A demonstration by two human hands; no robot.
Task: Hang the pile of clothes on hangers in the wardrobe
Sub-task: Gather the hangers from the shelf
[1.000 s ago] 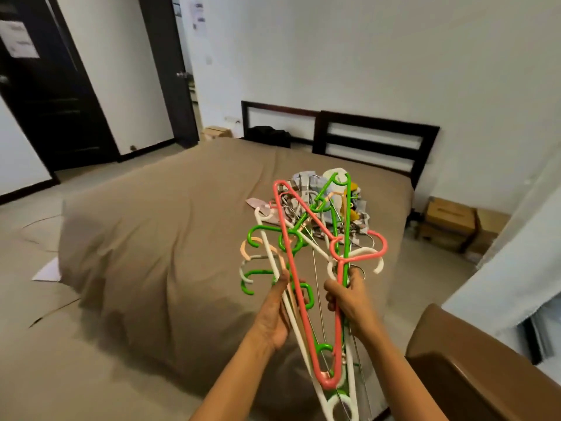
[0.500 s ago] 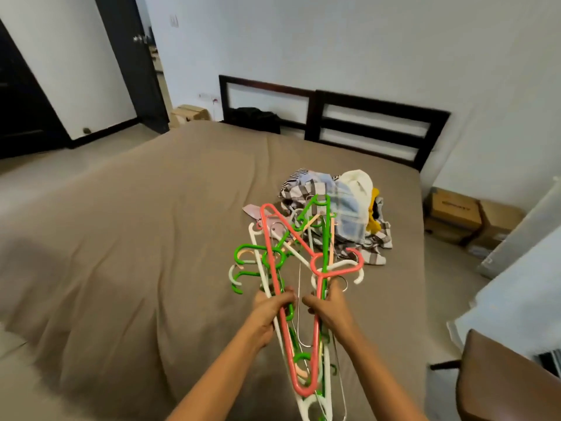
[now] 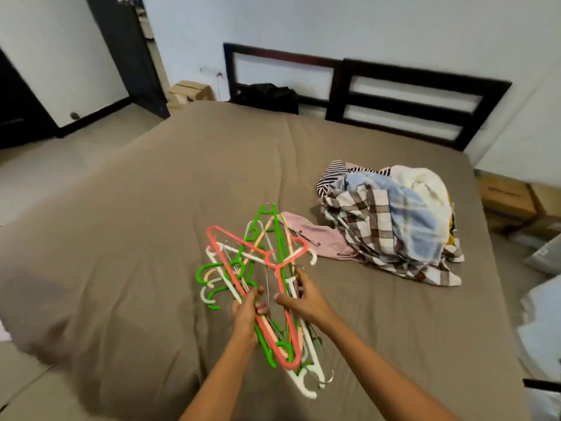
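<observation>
At your far left the bed lies bare out to its edge, with floor beyond. Your left hand is curled round the near arms of the bundle of hangers, and your right hand, just beside it, pinches the same tangle from the other side. The bundle sits low over the cover, though I cannot tell whether it touches. The hooks and arms are interlocked, green through pink through white, with thin wire ones among them, so tugging one hanger free will likely drag its neighbours along or spill the lot. A hook could also snag the pink garment lying just past the bundle's far end. Right of that sits the pile of clothes, loosely heaped and inside the bed's right edge, with cardboard boxes on the floor beyond. Nearer you, right of your forearm, the cover runs bare to that edge, which gives room to lay the hangers down. The wardrobe is not in view.
</observation>
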